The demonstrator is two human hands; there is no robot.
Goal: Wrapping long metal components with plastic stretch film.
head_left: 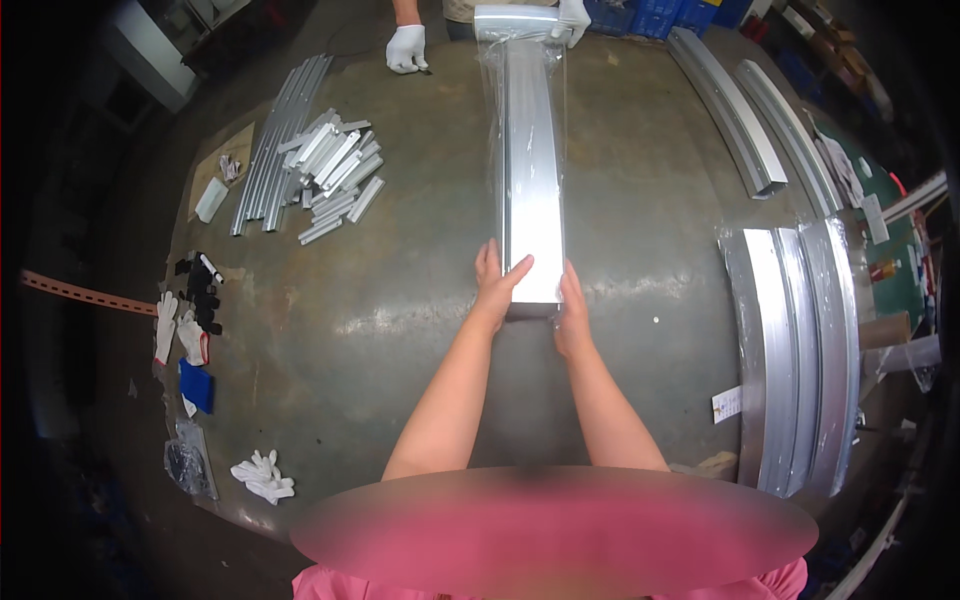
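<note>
The left hand (493,294) and right hand (572,322) clasp opposite sides of a long silver metal profile (532,190) at its near end; it stretches away ahead of them. Its loose clear plastic film (494,95) could slip, loosening their hold.

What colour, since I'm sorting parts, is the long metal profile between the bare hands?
The metal profile is shiny silver, showing best in the head view.

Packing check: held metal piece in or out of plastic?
Partly in, at least: clear plastic flanks the metal piece toward its far end. Near end: cannot tell.
</note>
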